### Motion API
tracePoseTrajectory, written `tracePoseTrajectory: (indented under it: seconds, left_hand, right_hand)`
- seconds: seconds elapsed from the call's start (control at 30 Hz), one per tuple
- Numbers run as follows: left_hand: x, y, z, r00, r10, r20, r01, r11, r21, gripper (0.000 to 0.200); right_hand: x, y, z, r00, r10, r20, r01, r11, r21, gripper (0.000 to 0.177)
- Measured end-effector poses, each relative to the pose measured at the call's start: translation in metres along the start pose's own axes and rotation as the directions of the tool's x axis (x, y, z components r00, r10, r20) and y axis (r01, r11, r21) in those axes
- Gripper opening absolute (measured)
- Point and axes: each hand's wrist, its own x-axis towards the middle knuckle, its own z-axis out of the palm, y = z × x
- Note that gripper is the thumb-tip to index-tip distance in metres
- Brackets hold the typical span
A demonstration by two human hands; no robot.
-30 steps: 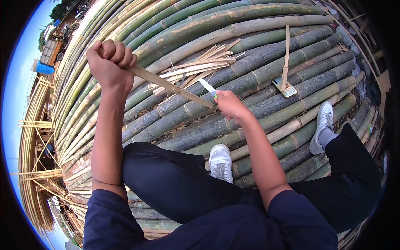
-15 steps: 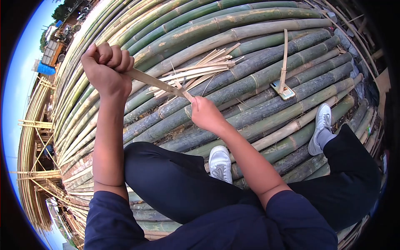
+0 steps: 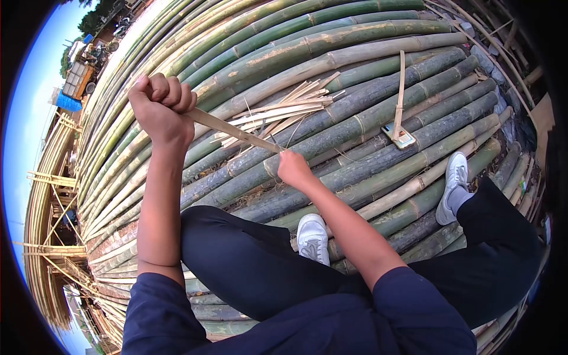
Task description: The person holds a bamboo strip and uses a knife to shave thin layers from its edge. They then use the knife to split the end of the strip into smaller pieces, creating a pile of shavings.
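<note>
A flat, tan bamboo strip (image 3: 236,131) stretches between my two hands, above the bamboo poles. My left hand (image 3: 163,109) is raised at upper left, its fingers curled in a fist around one end of the strip. Lower and to the right, my right hand (image 3: 294,168) pinches the other end; its fingertips are mostly hidden. Just beyond the strip, a loose pile of pale bamboo slivers (image 3: 296,109) lies on the poles. A few thin fibres stick up near the right hand.
Long green and grey bamboo poles (image 3: 349,112) lie side by side beneath me. To the right, a phone (image 3: 399,136) rests on them, with a separate bamboo strip (image 3: 401,83) beside it. My white shoes (image 3: 312,238) stand on the poles. A truck (image 3: 78,80) is far left.
Both hands have shifted slightly down and right in view, still holding the strip. The forked, crossing bit near my right hand no longer shows; the strip now runs straight into that hand.
</note>
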Motion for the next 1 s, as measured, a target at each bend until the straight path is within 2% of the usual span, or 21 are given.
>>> tracePoseTrajectory:
  seconds: [0.07, 0.13, 0.23, 0.27, 0.37, 0.5, 0.6, 0.7, 0.77, 0.87, 0.9, 0.93, 1.0]
  left_hand:
    - [0.001, 0.000, 0.000, 1.000, 0.001, 0.016, -0.001, 1.000, 0.001, 0.040]
    - [-0.003, -0.001, 0.001, 0.996, -0.013, 0.087, 0.016, 1.000, -0.026, 0.041]
    - [-0.007, -0.003, 0.005, 0.989, -0.022, 0.146, 0.029, 0.999, -0.040, 0.041]
    - [-0.008, -0.003, 0.006, 0.984, -0.027, 0.176, 0.037, 0.998, -0.056, 0.042]
    - [-0.007, -0.004, 0.009, 0.987, -0.015, 0.158, 0.023, 0.999, -0.049, 0.042]
    - [-0.006, -0.006, 0.011, 0.987, -0.016, 0.162, 0.023, 0.999, -0.043, 0.042]
    - [-0.008, -0.007, 0.014, 0.978, -0.038, 0.207, 0.053, 0.996, -0.066, 0.043]
    - [-0.005, -0.007, 0.015, 0.975, -0.036, 0.220, 0.047, 0.998, -0.046, 0.043]
    - [-0.005, -0.008, 0.017, 0.970, -0.037, 0.241, 0.052, 0.997, -0.056, 0.043]
    - [-0.006, -0.010, 0.019, 0.955, -0.047, 0.292, 0.064, 0.997, -0.046, 0.044]
    - [-0.007, -0.010, 0.020, 0.957, -0.053, 0.284, 0.070, 0.996, -0.048, 0.044]
    - [-0.008, -0.010, 0.020, 0.960, -0.056, 0.274, 0.073, 0.996, -0.051, 0.044]
    - [-0.008, -0.010, 0.019, 0.957, -0.062, 0.282, 0.080, 0.995, -0.052, 0.043]
  right_hand:
    - [0.006, 0.006, -0.002, 0.998, 0.037, 0.044, -0.035, 0.999, -0.039, 0.028]
    - [-0.006, -0.030, -0.031, 1.000, -0.013, 0.014, 0.013, 0.999, 0.040, 0.028]
    - [-0.012, -0.036, -0.019, 0.997, -0.071, -0.039, 0.074, 0.995, 0.063, 0.030]
    - [-0.008, -0.022, -0.010, 0.997, -0.072, -0.034, 0.074, 0.996, 0.059, 0.030]
    - [0.016, 0.054, 0.030, 0.994, 0.101, 0.038, -0.097, 0.992, -0.082, 0.030]
    - [-0.003, -0.009, -0.020, 0.999, -0.012, -0.031, 0.011, 1.000, -0.028, 0.031]
    - [-0.012, -0.022, -0.003, 0.992, -0.068, -0.104, 0.076, 0.994, 0.078, 0.031]
    - [0.008, 0.042, 0.036, 0.998, 0.045, -0.042, -0.045, 0.999, -0.008, 0.031]
    - [0.015, 0.063, 0.027, 0.989, 0.137, 0.064, -0.129, 0.985, -0.119, 0.032]
    - [0.005, 0.011, -0.015, 0.997, 0.072, 0.013, -0.071, 0.997, -0.028, 0.032]
    - [-0.005, -0.014, -0.032, 1.000, 0.009, 0.009, -0.009, 0.999, 0.035, 0.033]
    - [-0.005, -0.013, -0.023, 1.000, 0.008, 0.016, -0.009, 0.999, 0.035, 0.033]
    - [-0.002, 0.007, 0.005, 0.996, -0.029, -0.080, 0.034, 0.997, 0.065, 0.033]
